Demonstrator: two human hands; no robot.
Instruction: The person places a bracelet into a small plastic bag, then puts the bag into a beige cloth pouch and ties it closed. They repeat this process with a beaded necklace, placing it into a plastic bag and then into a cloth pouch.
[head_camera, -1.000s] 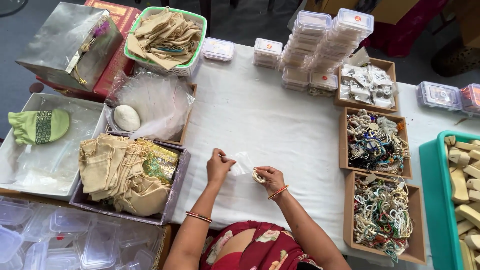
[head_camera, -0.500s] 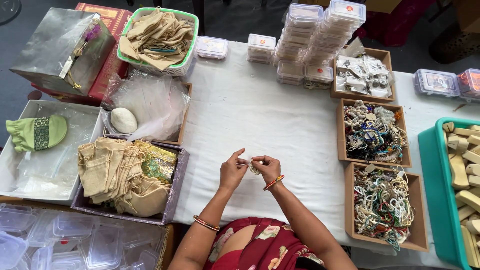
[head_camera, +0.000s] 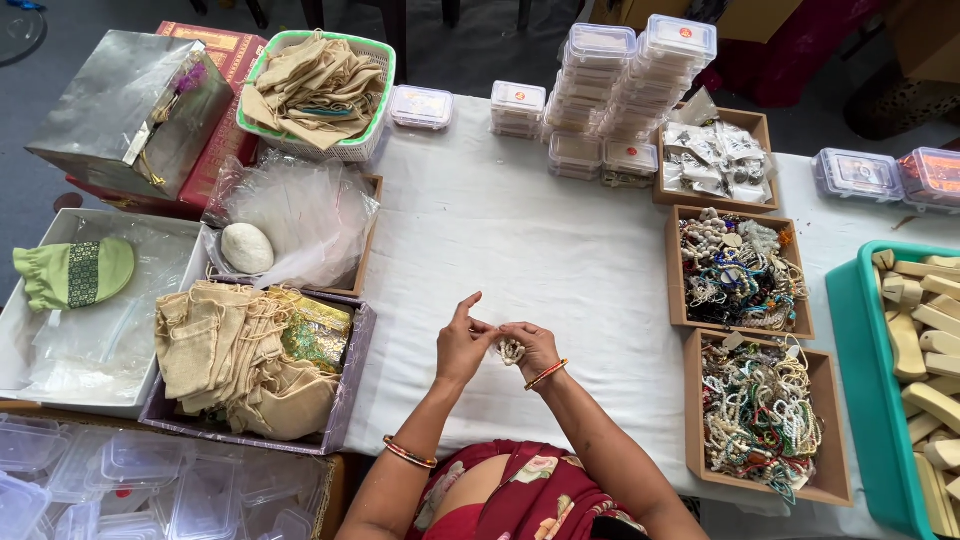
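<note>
We held a small pale beaded bracelet (head_camera: 512, 350) between both hands above the white table cover (head_camera: 520, 230), close to our body, where the head camera looked straight down on it. The left hand (head_camera: 462, 345) pinched one side of the bracelet with thumb and middle fingers, the forefinger raised clear; the right hand (head_camera: 533, 345) closed narrowly on the other side, so the loop hung between the two grips, presumably kept taut for handling. Whether a thin clear sleeve also lay around the beads we could not tell. Supplies stood in reach on both sides, apparently sorted by kind. To the right, two open brown boxes held loose beaded strings: the nearer box (head_camera: 765, 485) mostly green and white, the middle box (head_camera: 740, 325) mixed dark and pale. A third box (head_camera: 712, 200) beyond them held small flat packets with pale cards. Behind these rose stacks of clear lidded containers (head_camera: 630, 70), several with a round red sticker on the lid. To the left, a purple-rimmed tray (head_camera: 345, 400) carried beige drawstring pouches (head_camera: 230, 360), and a green basket (head_camera: 385, 60) held more. A teal bin (head_camera: 865, 400) at the far right contained pale wooden pieces.
</note>
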